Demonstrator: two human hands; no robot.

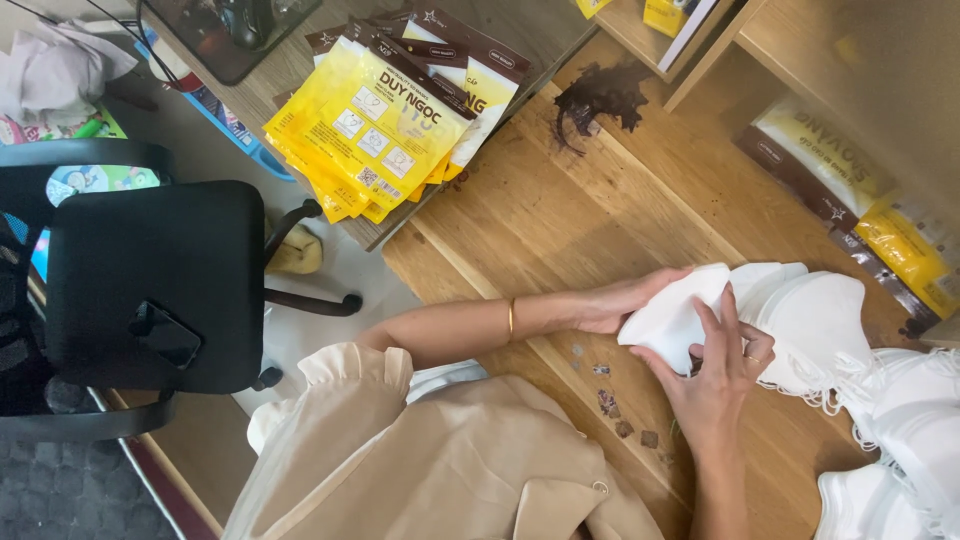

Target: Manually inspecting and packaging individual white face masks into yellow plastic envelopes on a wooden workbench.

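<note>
Both hands, left hand (620, 300) and right hand (715, 375), hold one white face mask (672, 318) over a wooden table (560, 220). Yellow packets (375, 125) lie nearby, beside a black chair (150, 280).

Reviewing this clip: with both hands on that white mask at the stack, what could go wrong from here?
1. The row of white masks overlaps loosely; lifting the held mask with the left hand and right hand might drag neighbours along.
2. Ear loops hang tangled at the row's edge and could snag.
3. The yellow pouches overhang the desk's edge and may slide off if bumped.
</note>
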